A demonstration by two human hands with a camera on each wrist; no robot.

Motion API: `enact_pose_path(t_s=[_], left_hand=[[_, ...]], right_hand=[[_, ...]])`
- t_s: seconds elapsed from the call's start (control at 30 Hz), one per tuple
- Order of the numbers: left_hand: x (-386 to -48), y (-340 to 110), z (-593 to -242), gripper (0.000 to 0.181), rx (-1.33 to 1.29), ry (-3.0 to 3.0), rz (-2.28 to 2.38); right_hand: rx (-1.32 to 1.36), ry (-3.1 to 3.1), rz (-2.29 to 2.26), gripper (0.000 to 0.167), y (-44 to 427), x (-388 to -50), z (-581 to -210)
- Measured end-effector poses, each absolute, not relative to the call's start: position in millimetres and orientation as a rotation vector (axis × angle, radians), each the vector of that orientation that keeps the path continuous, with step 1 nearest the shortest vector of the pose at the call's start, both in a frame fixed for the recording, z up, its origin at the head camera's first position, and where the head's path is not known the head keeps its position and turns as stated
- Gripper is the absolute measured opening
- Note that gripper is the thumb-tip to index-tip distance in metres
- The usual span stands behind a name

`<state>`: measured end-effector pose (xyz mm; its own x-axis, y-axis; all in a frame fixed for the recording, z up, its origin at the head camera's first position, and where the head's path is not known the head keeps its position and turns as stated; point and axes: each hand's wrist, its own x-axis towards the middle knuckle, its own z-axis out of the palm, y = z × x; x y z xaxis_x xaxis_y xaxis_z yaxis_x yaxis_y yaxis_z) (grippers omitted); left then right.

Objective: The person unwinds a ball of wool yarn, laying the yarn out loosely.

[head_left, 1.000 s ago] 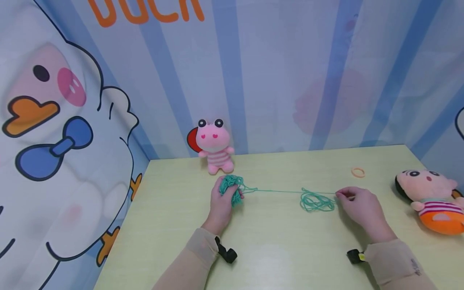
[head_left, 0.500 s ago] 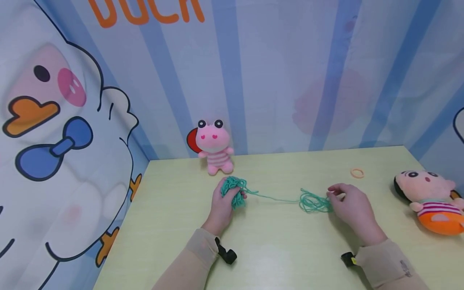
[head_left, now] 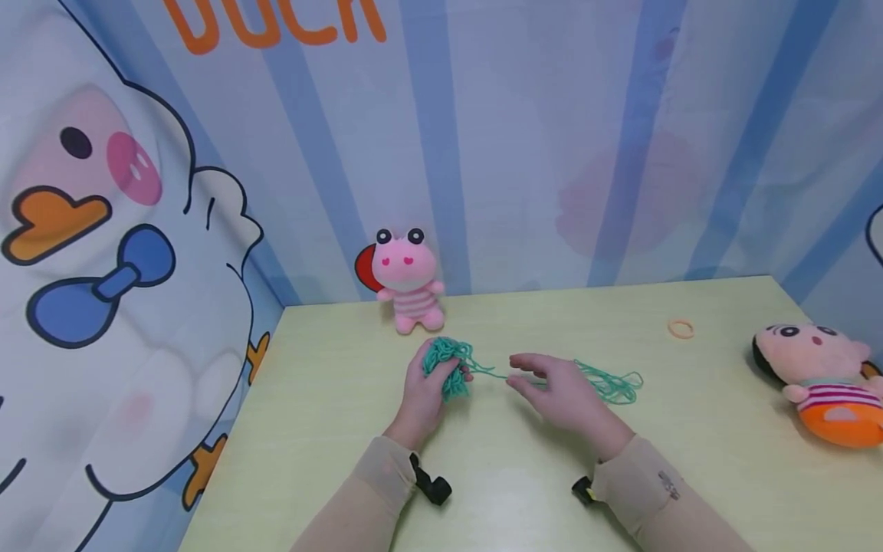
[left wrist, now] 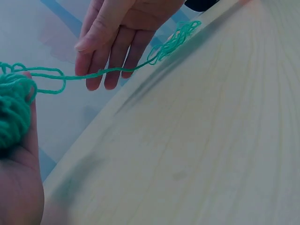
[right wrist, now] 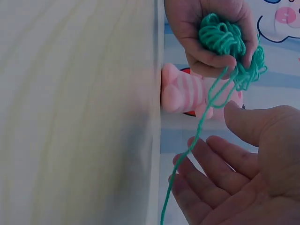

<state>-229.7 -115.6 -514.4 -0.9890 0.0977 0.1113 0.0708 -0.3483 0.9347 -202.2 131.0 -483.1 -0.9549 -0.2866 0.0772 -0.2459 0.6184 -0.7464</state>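
My left hand [head_left: 422,391] grips a bunched tangle of green yarn [head_left: 448,366], its loops spilling past the fingers. In the right wrist view the left hand's fingers curl round the yarn [right wrist: 222,37]. A single strand [left wrist: 112,70] runs from the bundle to a loose heap of the same yarn [head_left: 610,385] lying on the table. Beside that strand is my right hand [head_left: 566,395], thumb and fingers apart, nothing pinched between them. The right wrist view shows its fingers [right wrist: 211,173] relaxed, with the strand passing along the fingertips; whether they touch is hard to tell.
A pink striped plush toy [head_left: 410,284] sits at the table's back edge, just behind the left hand. An orange ring [head_left: 681,329] lies at the back right. Another plush doll [head_left: 824,383] in orange lies at the right edge of the pale wooden table [head_left: 510,491].
My right hand has let go of the strand and moved left, past the yarn heap, close to the left hand. The strand has gone slack. The left hand stays nearly still.
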Motion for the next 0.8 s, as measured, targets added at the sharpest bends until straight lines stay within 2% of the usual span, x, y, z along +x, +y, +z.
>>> enact_pose_path(t_s=[0.27,0.5,0.8], left_hand=[[-229.7,-115.6,-515.1,0.016,0.272,1.768,2.559],[-230.2,-116.7,-513.6,0.017,0.247,1.79,2.556],[-230.3,-117.9,-513.5,0.019,0.231,1.833,2.554]], right_hand=[[-0.471,2.789,-1.232,0.034,99.9,-206.1,-481.8],[-0.456,2.823,-1.22,0.018,95.8,-206.4,-480.1],[-0.401,2.832,-1.21,0.02,115.7,-205.4,-479.7]])
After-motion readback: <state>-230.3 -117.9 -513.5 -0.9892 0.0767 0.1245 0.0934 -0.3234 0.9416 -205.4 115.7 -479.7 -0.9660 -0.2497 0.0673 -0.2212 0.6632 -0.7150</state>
